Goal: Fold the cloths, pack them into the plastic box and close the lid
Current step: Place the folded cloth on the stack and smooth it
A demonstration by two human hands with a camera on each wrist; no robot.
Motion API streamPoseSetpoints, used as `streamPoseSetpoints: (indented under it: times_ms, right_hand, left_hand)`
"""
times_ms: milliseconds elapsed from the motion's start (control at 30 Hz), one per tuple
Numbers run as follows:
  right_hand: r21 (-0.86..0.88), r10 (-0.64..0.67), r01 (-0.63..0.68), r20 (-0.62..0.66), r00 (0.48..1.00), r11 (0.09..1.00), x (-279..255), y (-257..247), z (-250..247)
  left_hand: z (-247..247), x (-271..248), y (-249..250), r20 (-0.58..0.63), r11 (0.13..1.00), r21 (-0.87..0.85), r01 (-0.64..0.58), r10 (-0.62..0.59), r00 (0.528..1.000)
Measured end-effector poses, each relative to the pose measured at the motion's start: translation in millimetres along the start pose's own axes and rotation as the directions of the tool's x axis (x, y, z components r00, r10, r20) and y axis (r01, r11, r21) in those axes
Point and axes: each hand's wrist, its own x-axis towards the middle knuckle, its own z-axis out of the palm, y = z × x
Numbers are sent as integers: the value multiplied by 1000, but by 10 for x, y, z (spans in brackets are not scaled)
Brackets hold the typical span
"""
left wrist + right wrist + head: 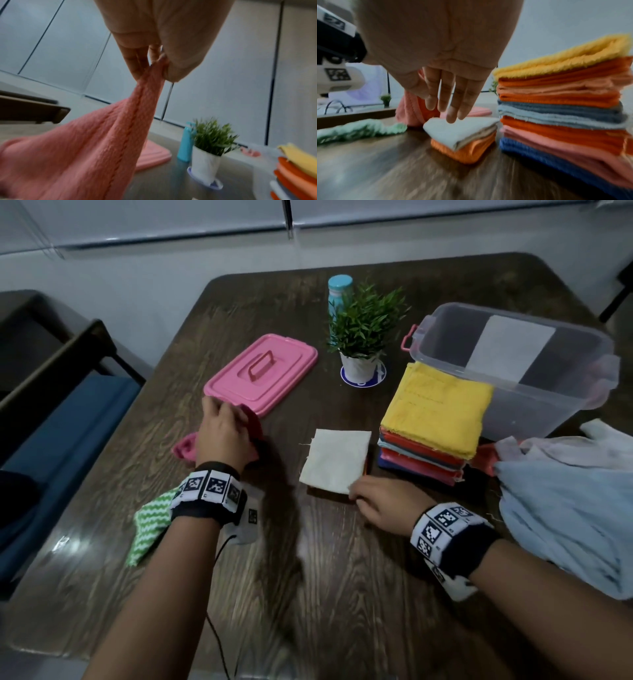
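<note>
My left hand (224, 428) pinches the pink cloth (82, 155) by one corner, near the pink lid (262, 371). My right hand (383, 503), fingers straight, touches the small folded pile (337, 460). I should lift high, then spread it flat before folding.

Her left hand (224, 433) reaches forward with fingers pinched together, while the right hand (383, 503) hovers low, fingers straight.

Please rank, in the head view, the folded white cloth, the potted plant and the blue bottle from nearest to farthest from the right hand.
1. Folded white cloth, at the right hand's fingertips.
2. Potted plant, mid-table, beyond the cloth.
3. Blue bottle, behind the plant, toward the far edge.
</note>
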Motion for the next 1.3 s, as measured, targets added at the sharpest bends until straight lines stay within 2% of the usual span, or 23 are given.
streamPoseSetpoints:
  times_ms: [100,267,367,500,633,733,833,933,1033,1200,1300]
  right_hand:
    - [74,23,-13,-143,989,997,29,-53,-268]
    - [229,19,63,-339,941,971,21,-161,-701]
    - [339,73,67,-385,920,938,19,-233,-883]
    - [425,116,43,-342,933,904,12,-272,-982]
    - [492,124,45,-305,944,870,-46,-200,-929]
    - [498,118,65,-327,938,865,-101,-126,-889]
    - [483,55,136,-361,931,865,-155,-87,-912]
    - [460,110,19,-252,961,888,-224,-68,-975]
    - [306,189,-137,-147,971,942,-288,17,-1024]
    - [150,326,-330,53,944,932,-464,202,-1138]
    - [73,383,-393,117,916,917,-568,329,-1178]
  left_hand:
    - [-259,53,306,-118,996,-30,-89,85,989]
    - [-661,57,812,-214,949,-84,-303,280,936]
    - [-835,23,1152,-251,897,-144,-418,376,892]
    - [-982,-44,1523,-264,822,-214,-528,472,841]
    - [-1104,-80,1734,-271,770,-327,-548,479,835]
    - [-1191,-100,1832,-259,731,-456,-508,436,862]
    - [-1242,-162,1936,-211,680,-570,-461,421,882]
    - [-1255,-251,2036,-198,660,-584,-472,448,872]
    - [-1234,-277,2048,-216,675,-563,-477,437,873]
    - [-1114,-198,1819,-246,751,-525,-400,316,916]
    - [-1000,-204,1629,-235,782,-519,-344,256,937]
